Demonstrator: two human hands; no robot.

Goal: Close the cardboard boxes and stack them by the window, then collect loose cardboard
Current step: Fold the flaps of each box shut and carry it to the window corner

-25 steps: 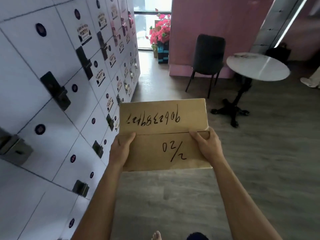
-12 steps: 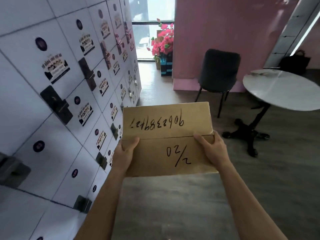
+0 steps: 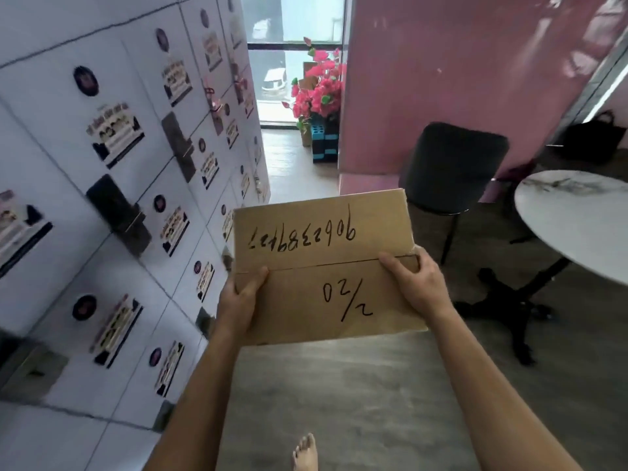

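A closed brown cardboard box [image 3: 306,232] is carried in front of me at waist height, its two top flaps meeting in a seam, with black handwritten numbers on them. My left hand [image 3: 238,300] grips the box's left side, thumb lying on the near flap. My right hand [image 3: 418,283] grips the right side, thumb across the seam. The window [image 3: 292,56] is straight ahead at the end of a narrow passage.
A wall of white lockers [image 3: 119,198] runs along my left. A pink wall [image 3: 441,79] stands on the right, with a dark chair [image 3: 452,164] and a round white table [image 3: 577,219] before it. Pink flowers [image 3: 319,93] in a blue crate stand near the window. My bare foot [image 3: 306,450] shows below.
I have walked forward with the box: lockers, chair, table and window have drawn nearer. Both hands keep the same hold on the box.
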